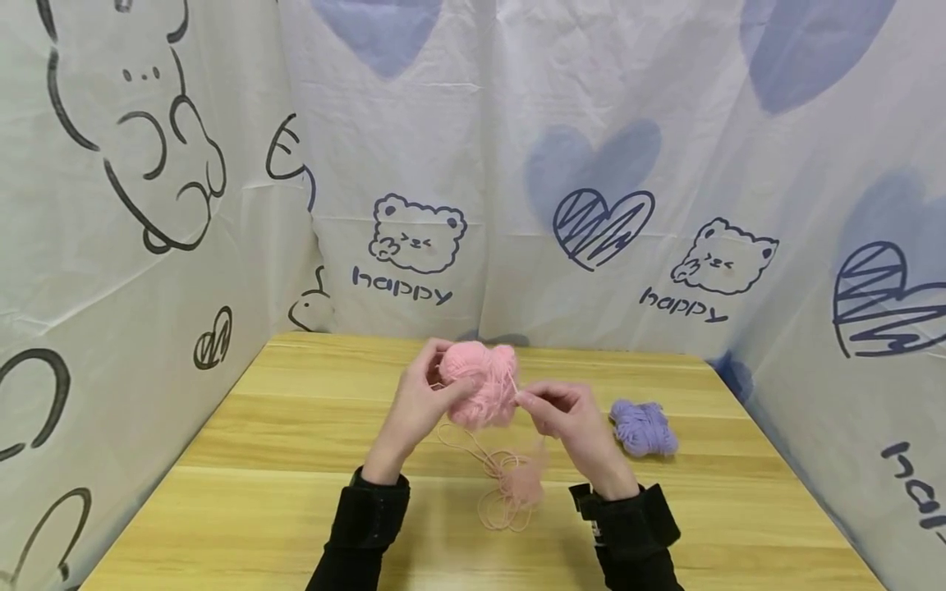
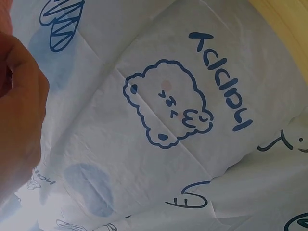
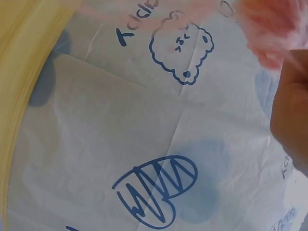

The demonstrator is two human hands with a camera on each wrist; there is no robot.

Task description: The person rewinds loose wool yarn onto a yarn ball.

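A pink yarn ball (image 1: pixel 482 384) is held above the wooden table (image 1: pixel 281 460) in my left hand (image 1: pixel 423 402), whose fingers curl round its left side. My right hand (image 1: pixel 565 414) sits just right of the ball and pinches a pink strand (image 1: pixel 515 392) coming off it. Loose pink yarn (image 1: pixel 506 492) trails down from the ball into a tangle on the table between my wrists. The right wrist view catches the pink yarn ball (image 3: pixel 272 33) at the top right beside a fingertip (image 3: pixel 291 110). In the left wrist view only the side of my left hand (image 2: pixel 21 120) shows.
A small purple yarn bundle (image 1: pixel 643 427) lies on the table to the right of my right hand. White cloth walls (image 1: pixel 473 164) printed with bears, hearts and "happy" close in the table on the left, back and right.
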